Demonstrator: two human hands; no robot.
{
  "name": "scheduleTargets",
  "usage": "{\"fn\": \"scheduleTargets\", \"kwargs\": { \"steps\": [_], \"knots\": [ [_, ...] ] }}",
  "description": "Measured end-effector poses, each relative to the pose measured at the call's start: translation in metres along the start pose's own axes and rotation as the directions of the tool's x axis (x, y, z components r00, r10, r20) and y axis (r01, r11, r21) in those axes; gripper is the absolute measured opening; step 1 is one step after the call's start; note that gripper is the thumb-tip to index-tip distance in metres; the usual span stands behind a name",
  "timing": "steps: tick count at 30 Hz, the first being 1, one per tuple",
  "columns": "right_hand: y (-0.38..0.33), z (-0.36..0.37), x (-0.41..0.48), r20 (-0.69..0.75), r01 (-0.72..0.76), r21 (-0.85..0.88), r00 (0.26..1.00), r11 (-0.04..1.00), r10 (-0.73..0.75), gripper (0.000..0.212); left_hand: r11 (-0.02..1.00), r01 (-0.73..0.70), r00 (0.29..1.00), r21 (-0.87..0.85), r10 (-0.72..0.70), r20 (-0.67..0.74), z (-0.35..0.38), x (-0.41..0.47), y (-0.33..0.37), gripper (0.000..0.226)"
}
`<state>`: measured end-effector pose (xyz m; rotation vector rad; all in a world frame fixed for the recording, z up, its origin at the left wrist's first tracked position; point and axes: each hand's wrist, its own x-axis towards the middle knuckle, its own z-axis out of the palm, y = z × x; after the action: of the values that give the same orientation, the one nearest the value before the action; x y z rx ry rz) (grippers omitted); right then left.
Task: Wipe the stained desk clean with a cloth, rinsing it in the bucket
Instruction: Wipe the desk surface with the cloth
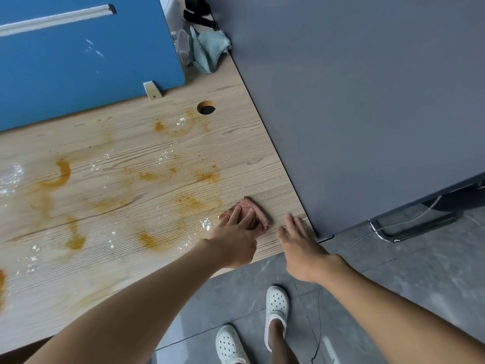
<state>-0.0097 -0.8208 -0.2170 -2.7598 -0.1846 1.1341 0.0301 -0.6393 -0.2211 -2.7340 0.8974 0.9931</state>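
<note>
pressing a pink cloth (pixel 252 205), the left hand (pixel 236 244) has straight, spread fingers (pixel 235 215); the right hand (pixel 301 249) is spread too. orange stains (pixel 63 172) streak the wooden surface (pixel 136 274) before a blue divider (pixel 78 72).

The wood counter (pixel 236 143) had orange stains (pixel 63 174) on it. A pink cloth (pixel 248 204) lay near its edge, a green cloth (pixel 210 46) far back.

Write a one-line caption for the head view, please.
Left hand presses a pink cloth flat on the orange-stained desk, right hand open beside it.
</note>
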Motion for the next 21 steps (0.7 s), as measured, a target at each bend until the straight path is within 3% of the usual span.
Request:
{"fn": "scheduleTargets", "kwargs": {
  "steps": [16, 21],
  "knots": [
    [0.001, -0.005, 0.0, 0.056, -0.02, 0.042, 0.998, 0.999, 0.018, 0.079, 0.999, -0.027, 1.0, -0.024, 0.027, 0.007, 0.019, -0.023, 0.018, 0.062],
    [0.002, -0.006, -0.001, 0.057, -0.011, 0.043, 0.998, 0.999, 0.008, 0.079, 0.995, -0.09, 0.996, 0.037, 0.09, 0.005, 0.038, -0.039, 0.015, 0.059]
  ]
}}
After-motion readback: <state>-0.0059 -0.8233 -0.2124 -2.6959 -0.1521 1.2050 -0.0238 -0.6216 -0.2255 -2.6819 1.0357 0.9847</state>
